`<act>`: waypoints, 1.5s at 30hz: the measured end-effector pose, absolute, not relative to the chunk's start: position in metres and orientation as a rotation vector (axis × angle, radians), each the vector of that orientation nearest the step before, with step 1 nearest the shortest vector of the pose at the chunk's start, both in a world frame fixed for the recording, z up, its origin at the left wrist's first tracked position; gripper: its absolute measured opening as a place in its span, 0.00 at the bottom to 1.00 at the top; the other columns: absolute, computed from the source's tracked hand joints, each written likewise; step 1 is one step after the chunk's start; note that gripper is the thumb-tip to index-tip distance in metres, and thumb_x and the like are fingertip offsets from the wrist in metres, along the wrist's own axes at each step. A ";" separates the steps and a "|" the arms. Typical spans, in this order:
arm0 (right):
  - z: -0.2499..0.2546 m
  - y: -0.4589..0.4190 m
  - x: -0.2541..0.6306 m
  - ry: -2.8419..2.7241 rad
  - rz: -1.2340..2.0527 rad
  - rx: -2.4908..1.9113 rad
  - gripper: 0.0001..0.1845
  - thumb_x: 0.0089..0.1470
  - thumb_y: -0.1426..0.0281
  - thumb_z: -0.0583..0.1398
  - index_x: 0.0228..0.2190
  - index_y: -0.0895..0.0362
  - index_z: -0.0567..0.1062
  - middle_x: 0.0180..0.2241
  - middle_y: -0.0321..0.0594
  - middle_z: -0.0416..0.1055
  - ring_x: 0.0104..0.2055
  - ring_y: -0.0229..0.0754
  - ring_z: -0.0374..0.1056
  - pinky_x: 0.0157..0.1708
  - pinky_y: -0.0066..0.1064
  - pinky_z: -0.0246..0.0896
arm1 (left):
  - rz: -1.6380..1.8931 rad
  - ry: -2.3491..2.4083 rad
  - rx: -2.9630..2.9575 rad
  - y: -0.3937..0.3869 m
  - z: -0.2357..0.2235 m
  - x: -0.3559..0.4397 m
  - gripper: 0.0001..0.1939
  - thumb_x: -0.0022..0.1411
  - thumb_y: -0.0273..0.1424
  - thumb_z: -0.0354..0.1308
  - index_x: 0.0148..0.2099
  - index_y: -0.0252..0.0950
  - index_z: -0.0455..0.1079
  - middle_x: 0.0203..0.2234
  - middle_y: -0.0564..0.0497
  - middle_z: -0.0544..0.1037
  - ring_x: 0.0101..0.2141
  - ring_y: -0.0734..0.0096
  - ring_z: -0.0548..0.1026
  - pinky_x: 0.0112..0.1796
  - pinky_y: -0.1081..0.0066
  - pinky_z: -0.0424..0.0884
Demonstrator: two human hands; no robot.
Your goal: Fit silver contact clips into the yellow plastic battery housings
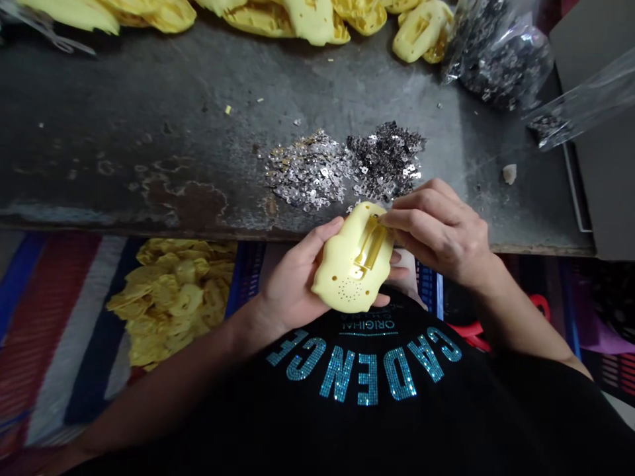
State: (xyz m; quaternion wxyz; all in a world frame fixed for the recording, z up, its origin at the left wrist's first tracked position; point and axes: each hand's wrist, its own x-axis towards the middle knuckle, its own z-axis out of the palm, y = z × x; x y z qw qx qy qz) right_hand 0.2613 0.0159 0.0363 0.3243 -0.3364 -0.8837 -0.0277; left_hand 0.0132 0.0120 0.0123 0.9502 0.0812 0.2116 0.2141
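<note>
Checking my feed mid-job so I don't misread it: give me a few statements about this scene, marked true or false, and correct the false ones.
1. The left hand holds a yellow plastic piece. True.
2. The right hand lies flat on the table. False: its fingers are at a gold-coloured metal strip on the yellow plastic piece.
3. A silver pile of small metal pieces and a darker pile lie on the dark metal table. True.
4. A clear plastic bag of dark metal pieces sits at the table's near left. False: it is at the far right.
5. More yellow plastic pieces lie heaped on a striped cloth. True.
</note>
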 end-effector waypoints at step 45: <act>0.044 0.023 0.257 -2.232 0.573 -1.099 0.13 0.66 0.69 0.67 0.50 0.59 0.80 0.43 0.41 0.80 0.42 0.40 0.75 0.43 0.32 0.71 | 0.748 0.673 0.510 -0.007 0.008 0.021 0.30 0.73 0.42 0.69 0.73 0.47 0.71 0.54 0.50 0.88 0.50 0.53 0.88 0.47 0.64 0.87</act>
